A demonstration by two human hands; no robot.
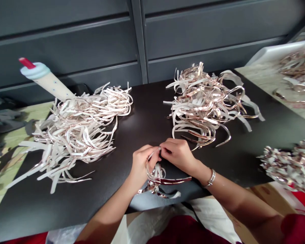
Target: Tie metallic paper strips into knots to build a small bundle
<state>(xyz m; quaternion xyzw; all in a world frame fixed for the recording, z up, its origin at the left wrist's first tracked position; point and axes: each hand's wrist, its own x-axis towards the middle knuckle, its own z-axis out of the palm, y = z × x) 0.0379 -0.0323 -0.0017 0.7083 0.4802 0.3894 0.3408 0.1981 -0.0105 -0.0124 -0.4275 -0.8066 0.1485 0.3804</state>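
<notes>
Between the fingertips of both hands, the point where the strip (pixel 165 180) is gripped is too small and covered to make out. The left hand (pixel 141 164) pinches it between thumb and fingers; the right hand (pixel 179 154) has its fingertips drawn tightly together on the pale end. From there the strip, rose-gold and glossy, curves down and out to the right below the hands, partly hiding a small bunch of curled ribbons (pixel 155 187) near the front of the table (pixel 147 125). The far-right heap (pixel 298 67) and the finely shredded pile (pixel 292 166) are cut off by the frame, and the dark grey pieces (pixel 5 125) at the left are blurred.

A large tangle of white and rose-gold strips (pixel 83 128) spreads left of the hands, hiding the base of a tilted candle-shaped tube (pixel 53 83) with a red tip. A second tangle (pixel 205 101) lies just beyond the right hand, its loose ends reaching toward the wrist, which wears a bracelet (pixel 211 178).

Dark panelling (pixel 91 44) closes off the back edge. Open tabletop runs between the two tangles and along the left front.
</notes>
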